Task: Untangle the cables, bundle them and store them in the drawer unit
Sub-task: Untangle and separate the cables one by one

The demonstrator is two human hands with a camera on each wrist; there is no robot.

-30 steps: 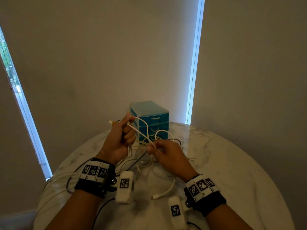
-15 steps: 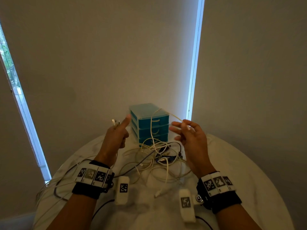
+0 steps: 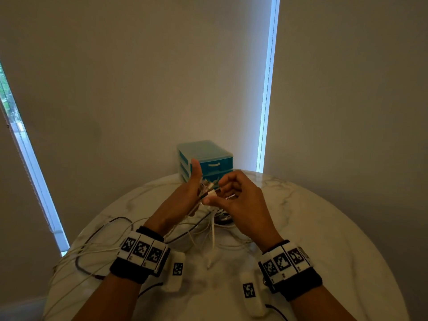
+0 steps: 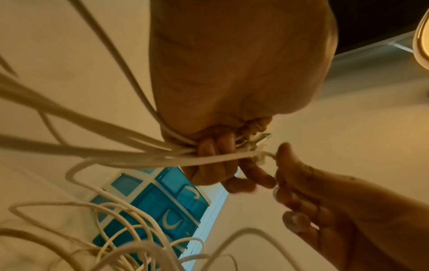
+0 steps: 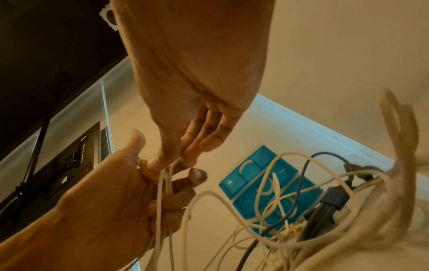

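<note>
The cables (image 3: pixel 209 230), thin, mostly white with a few dark strands, are gathered by their plug ends in the left hand (image 3: pixel 185 198), fingers curled round them and thumb raised; how many are held cannot be made out, and the rest trail in a blurred tangle beneath both hands. A white plug is pinched by the right hand (image 3: pixel 240 200), touching the left. Just beyond the hands stands the teal plastic drawer unit (image 3: pixel 208 158), partly hidden, on the round marble table (image 3: pixel 324 239).
</note>
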